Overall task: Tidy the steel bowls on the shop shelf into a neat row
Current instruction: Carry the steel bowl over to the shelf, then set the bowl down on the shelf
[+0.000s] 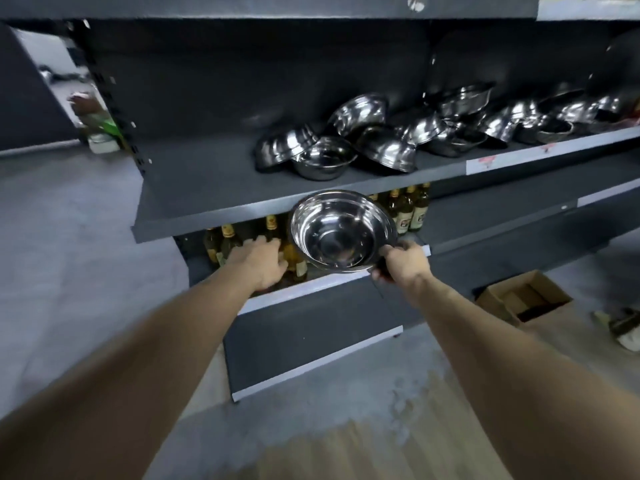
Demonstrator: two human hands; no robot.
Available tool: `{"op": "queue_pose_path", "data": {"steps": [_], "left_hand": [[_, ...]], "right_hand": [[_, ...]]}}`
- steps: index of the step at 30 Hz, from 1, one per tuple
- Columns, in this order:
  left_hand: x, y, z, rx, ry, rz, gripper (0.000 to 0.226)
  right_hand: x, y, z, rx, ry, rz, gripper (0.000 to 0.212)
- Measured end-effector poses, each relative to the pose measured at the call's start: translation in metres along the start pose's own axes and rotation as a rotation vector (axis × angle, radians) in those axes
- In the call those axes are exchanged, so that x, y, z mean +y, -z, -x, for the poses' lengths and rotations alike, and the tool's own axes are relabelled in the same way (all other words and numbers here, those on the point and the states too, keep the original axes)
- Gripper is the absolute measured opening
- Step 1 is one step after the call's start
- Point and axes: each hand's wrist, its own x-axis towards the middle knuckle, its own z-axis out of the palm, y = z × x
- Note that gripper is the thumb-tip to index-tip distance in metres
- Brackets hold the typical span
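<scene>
So the right hand (403, 263) is pinching a steel bowl (341, 230) by its near-right rim, tilted so the empty inside faces the camera, out in front of the shelf (207, 178) edge and below it. Left hand (261, 263) is loose, fingers spread, holding nothing, down by the bottles (228, 239) on the lower level. The rest of the bowls (381, 140) sit jumbled toward the shelf's right end, some upside down, some nested, all empty. The bare left stretch lies up and left of the held bowl, so I'd guess that's where it goes.
</scene>
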Motion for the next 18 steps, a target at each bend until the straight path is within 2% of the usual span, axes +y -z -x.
{"op": "queue_pose_path", "data": {"steps": [5,14,18], "left_hand": [[-0.033,0.042,-0.011,0.100,0.140,-0.004,0.054],[-0.097,0.070,-0.021,0.124,0.285,-0.022,0.062],[-0.133,0.077,-0.036,0.154,0.346,0.008,0.056]], "right_hand": [[-0.058,-0.021,-0.023,-0.091,0.065,-0.035,0.005],[-0.109,-0.106,-0.055,-0.200,0.081,0.028,0.026],[-0.121,-0.146,-0.075,-0.248,0.032,0.059,0.025]]}}
